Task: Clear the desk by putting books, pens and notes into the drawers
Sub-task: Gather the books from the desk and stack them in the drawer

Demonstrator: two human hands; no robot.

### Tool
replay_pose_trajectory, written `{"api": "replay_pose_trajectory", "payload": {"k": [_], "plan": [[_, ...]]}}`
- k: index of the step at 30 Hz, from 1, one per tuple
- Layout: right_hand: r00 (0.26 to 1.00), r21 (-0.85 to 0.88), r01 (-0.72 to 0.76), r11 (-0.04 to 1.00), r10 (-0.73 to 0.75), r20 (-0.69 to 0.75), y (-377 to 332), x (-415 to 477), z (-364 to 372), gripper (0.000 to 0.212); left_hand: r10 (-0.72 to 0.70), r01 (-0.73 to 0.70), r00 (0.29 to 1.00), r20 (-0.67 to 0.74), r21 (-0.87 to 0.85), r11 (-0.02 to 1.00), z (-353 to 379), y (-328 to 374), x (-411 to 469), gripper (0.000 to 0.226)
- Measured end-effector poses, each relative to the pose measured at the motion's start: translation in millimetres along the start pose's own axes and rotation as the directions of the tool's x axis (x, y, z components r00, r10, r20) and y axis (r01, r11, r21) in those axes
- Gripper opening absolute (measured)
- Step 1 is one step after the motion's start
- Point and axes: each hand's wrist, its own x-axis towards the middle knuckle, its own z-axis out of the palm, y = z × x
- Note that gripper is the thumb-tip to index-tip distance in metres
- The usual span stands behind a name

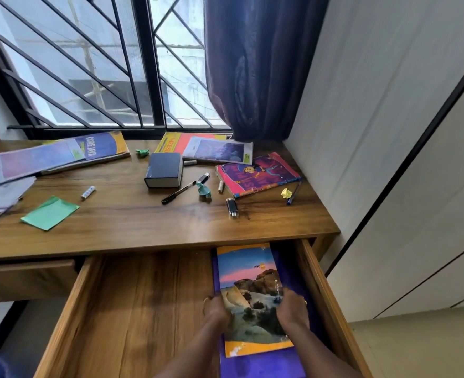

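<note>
Left hand (216, 309), right hand (292, 309): palms down, fingers curled on landscape-cover notebook (250, 290) edges, inside open drawer (143, 309).

One head-worn wide-angle view, looking forward and steeply down: close over the pulled-out wooden drawer (132, 309), farther off the brown wooden desk top (143, 222), facing the black-barred window (94, 64).

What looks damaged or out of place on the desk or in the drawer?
Crumpled paper balls, green and yellow, lie among the pens like rubbish. The landscape notebook in the open drawer has a worn, whitish lower corner.
</note>
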Motion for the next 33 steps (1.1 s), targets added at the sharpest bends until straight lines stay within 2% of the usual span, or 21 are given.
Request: {"api": "replay_pose_trajectory", "payload": {"k": [3, 6, 9, 13, 16, 18, 20, 23, 28, 33], "plan": [[0.989, 0.001, 0.122, 0.993, -0.121, -0.082, -14.7, 7.1, -26.9, 0.038, 0.059, -0.073, 0.986, -0.153, -0.085, 0.994, -16.4, 16.4, 1.3, 0.024], [0.962, -0.029, 0.220, 0.975, -0.222, -0.158, -31.0, 25.1, -47.0, 0.039, 0.219, -0.265, 0.924, -0.314, -0.114, 0.957, -40.4, 48.4, 2.7, 0.030], [0.938, -0.065, 0.268, 0.961, -0.276, -0.212, -46.3, 53.6, -61.9, 0.034, 0.353, -0.407, 0.867, -0.353, -0.092, 0.909, -62.0, 87.2, 11.2, 0.032], [0.899, -0.104, 0.319, 0.942, -0.336, -0.281, -65.2, 107.5, -77.1, 0.030, 0.438, -0.468, 0.821, -0.366, 0.008, 0.884, -88.0, 136.5, 41.8, 0.035], [0.886, -0.114, 0.335, 0.935, -0.353, -0.302, -80.5, 156.1, -95.1, 0.029, 0.468, -0.476, 0.816, -0.340, 0.064, 0.877, -105.2, 171.8, 67.7, 0.033], [0.891, -0.124, 0.323, 0.938, -0.346, -0.295, -91.7, 183.7, -108.1, 0.028, 0.460, -0.444, 0.837, -0.297, 0.124, 0.888, -113.9, 190.9, 85.9, 0.039], [0.911, -0.150, 0.277, 0.949, -0.309, -0.273, -100.1, 213.4, -117.9, 0.028, 0.452, -0.406, 0.857, -0.248, 0.217, 0.888, -117.7, 207.8, 103.4, 0.041], [0.931, -0.100, 0.221, 0.970, -0.240, -0.273, -108.5, 252.5, -128.9, 0.031, 0.440, -0.363, 0.881, -0.172, 0.350, 0.863, -115.8, 224.4, 125.1, 0.042], [0.965, 0.005, 0.198, 0.980, -0.194, -0.176, -108.7, 305.7, -132.7, 0.051, 0.419, -0.326, 0.903, -0.097, 0.483, 0.813, -99.9, 235.8, 152.2, 0.037], [0.988, 0.068, 0.156, 0.986, -0.154, -0.033, -108.4, 339.1, -139.6, 0.061, 0.432, -0.312, 0.893, -0.125, 0.518, 0.796, -94.9, 240.8, 166.6, 0.028]]}}
